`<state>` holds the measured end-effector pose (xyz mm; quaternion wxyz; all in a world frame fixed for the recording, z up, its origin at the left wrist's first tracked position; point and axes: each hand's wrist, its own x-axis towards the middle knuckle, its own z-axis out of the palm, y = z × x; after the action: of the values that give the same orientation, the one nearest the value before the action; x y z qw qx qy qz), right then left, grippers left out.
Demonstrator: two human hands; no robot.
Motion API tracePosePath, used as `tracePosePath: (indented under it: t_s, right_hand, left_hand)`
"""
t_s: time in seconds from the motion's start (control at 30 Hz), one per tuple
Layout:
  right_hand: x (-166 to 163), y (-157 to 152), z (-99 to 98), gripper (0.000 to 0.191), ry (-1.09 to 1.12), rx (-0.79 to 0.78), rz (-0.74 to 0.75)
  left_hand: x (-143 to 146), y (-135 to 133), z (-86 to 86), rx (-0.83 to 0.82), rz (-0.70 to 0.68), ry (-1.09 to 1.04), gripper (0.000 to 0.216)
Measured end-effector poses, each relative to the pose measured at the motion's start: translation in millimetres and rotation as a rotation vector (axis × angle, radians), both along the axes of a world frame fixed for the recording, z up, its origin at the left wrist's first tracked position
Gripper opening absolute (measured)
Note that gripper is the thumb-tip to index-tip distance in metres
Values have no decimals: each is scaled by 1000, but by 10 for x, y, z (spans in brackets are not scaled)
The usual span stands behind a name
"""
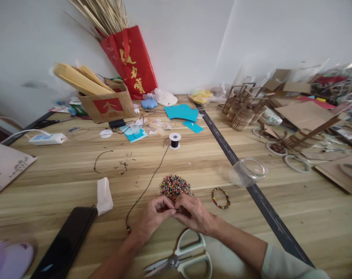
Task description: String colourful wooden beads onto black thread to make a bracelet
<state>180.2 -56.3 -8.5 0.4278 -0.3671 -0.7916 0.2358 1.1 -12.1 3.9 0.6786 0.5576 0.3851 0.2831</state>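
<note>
My left hand (157, 215) and my right hand (193, 213) meet at the near edge of a pile of small multicoloured beads (174, 186). Both are closed, thumbs and fingertips pinched together. What they pinch is too small and too hidden to make out. A thin dark cord (148, 185) runs from a white spool (175, 141) down to the left of my left hand, where a few beads (128, 230) sit on it. Right of the pile lies a beaded bracelet (221, 198). Below my hands rest scissors (180, 261) with pale handles, blades pointing left.
On the left are a black phone (67, 240), a folded white tissue (104, 195) and a power strip (48, 138). A cardboard box (106, 106) and a red bag (132, 66) stand behind. Clear plastic lids (253, 168) and small woven baskets (241, 112) are on the right.
</note>
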Motion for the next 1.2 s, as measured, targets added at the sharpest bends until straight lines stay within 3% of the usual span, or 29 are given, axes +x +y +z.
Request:
tracePosePath:
  t_s: [0.3,0.7,1.2]
  right_hand:
    - [10,3,16,7,-6,-9,1]
    - [33,19,34,8,89,-33,-70]
    - [40,-6,131,10,93,-103,-20]
  left_hand:
    - [-35,28,34,-34,-28,-1,23]
    - [-57,-3,-5,123,-2,127,14]
    - [-55,-8,63,143,-34,172,14]
